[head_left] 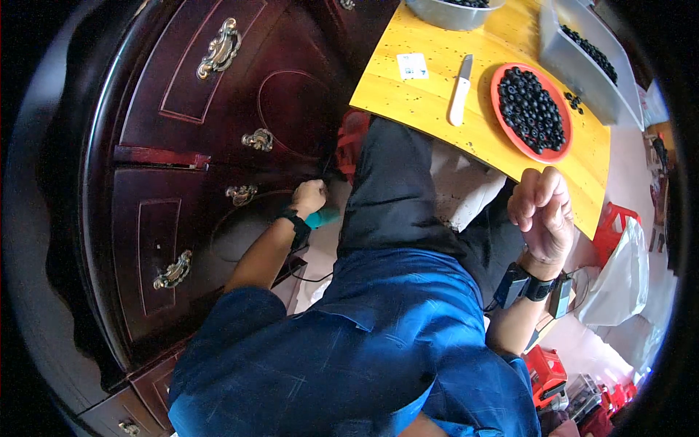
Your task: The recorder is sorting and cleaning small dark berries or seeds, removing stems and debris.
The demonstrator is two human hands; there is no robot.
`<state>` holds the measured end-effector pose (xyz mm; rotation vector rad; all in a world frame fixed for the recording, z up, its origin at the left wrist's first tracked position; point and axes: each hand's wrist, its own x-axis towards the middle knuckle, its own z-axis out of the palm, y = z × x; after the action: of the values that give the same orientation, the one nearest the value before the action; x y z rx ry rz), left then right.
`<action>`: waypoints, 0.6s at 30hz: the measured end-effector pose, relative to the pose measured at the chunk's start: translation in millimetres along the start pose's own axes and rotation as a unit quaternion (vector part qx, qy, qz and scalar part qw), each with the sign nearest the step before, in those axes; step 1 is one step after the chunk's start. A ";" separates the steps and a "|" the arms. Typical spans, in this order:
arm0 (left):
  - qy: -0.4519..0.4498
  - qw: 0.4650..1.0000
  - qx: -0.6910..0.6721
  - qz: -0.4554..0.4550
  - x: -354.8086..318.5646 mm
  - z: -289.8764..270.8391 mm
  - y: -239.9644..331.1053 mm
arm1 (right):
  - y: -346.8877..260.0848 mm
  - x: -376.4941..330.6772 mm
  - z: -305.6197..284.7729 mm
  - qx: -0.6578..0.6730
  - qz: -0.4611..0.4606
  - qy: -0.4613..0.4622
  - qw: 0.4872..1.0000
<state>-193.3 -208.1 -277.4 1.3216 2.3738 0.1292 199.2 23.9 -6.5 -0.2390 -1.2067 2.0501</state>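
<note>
Low at the left, beside the dark wooden cabinet, my left hand (309, 197) is closed in a fist. A teal thing (322, 217) shows just below it; I cannot tell whether the hand touches it. My right hand (545, 215) is raised at the near edge of the yellow table (437, 109), palm turned up and fingers curled in. Whatever may be inside the curled fingers is hidden. Just beyond it stands an orange-red plate (567, 138) heaped with small round black pieces (531, 109). A knife (460, 95) with a white handle lies left of the plate.
A grey tub (444, 16) and a deep translucent bin (582, 80), both with black pieces, stand at the back. A small white printed card (413, 66) lies left of the knife. The dark cabinet (218, 167) borders my left side. A white plastic bag (619, 280) hangs at the right.
</note>
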 end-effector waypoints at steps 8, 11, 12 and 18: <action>-0.185 0.981 0.055 -0.022 39.6 73.9 -0.7 | 13.1 9.3 -9.6 -0.012 0.058 0.012 0.998; -0.192 0.958 0.170 -0.131 34.0 132.5 -64.6 | 26.9 32.4 7.5 0.040 0.102 -0.027 0.994; -0.202 0.959 0.164 -0.112 43.4 134.3 -44.5 | 29.4 30.1 3.1 0.025 0.110 -0.013 0.994; -0.165 0.865 0.397 0.260 95.2 120.1 -2.0 | 31.7 30.1 -3.1 0.057 0.075 0.037 0.995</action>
<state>-190.5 -144.6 -416.9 2.1115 1.7480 -0.9423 163.4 36.9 -28.2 -0.3579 -1.0500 2.2122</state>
